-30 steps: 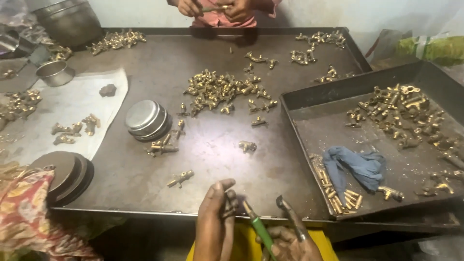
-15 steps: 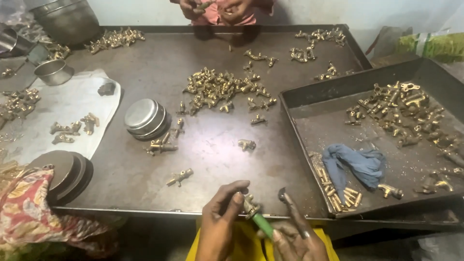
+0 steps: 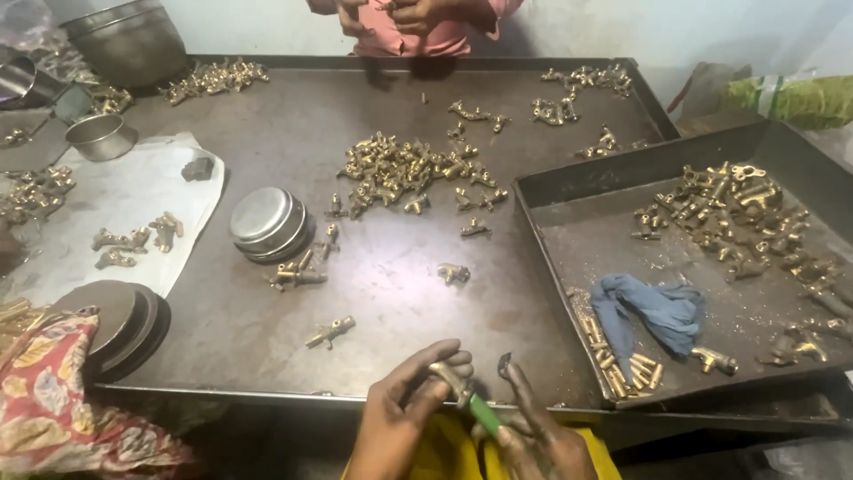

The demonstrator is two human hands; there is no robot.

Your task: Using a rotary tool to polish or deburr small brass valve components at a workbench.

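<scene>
- Hands meet at the near edge of the table (image 3: 267, 356): the left hand (image 3: 404, 413) pinches a small brass fitting (image 3: 444, 371) between thumb and fingertips, its grip closed on the piece.
- Right hand (image 3: 533, 436) has a green-handled tool (image 3: 482, 412) lying across its palm, tip set against the fitting; the fingers stand loosely spread rather than wrapped round the handle.
- Step in hand, as I judge it: working one fitting with the tool, held just above the table's front rim.
- Next move would call for a steady pinch and a firmer hold on the handle so the tip stays seated.
- Loose fittings (image 3: 409, 169) lie heaped mid-table; one single fitting (image 3: 330, 332) lies near the left hand.
- Side tray (image 3: 569, 258) to the right holds more brass parts and a blue cloth (image 3: 653, 311).
- Stacked round tins (image 3: 267, 222) sit left of the heap; another person's hands (image 3: 391, 13) work at the far side.
</scene>
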